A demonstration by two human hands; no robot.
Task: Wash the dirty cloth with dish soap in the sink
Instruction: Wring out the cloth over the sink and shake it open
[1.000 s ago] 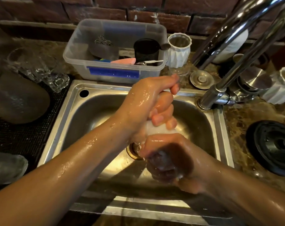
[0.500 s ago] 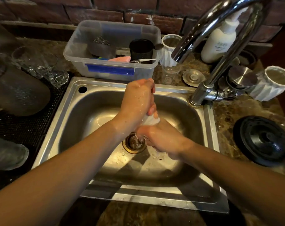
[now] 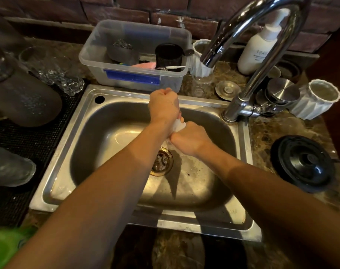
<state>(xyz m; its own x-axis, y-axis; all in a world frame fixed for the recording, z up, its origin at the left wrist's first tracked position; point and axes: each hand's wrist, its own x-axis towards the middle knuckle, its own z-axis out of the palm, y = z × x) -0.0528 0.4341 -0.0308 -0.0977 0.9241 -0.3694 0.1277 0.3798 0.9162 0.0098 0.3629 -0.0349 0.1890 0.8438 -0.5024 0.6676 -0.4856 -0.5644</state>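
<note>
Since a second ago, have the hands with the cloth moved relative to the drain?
Yes. The left hand, right hand and cloth sat lower, the right hand overlapping the drain; now they sit above it, nearer the sink back rim.

A single wide-angle head-worn camera looked forward and steeply down from the near edge of the worktop (image 3: 293, 131), facing a brick wall (image 3: 175, 10) at the top of the frame. The steel sink (image 3: 83, 117) filled the centre at close range, both forearms entering from the bottom corners. The tap (image 3: 248, 30) arched in from the upper right, bowed by lens distortion. No second view was given.
</note>
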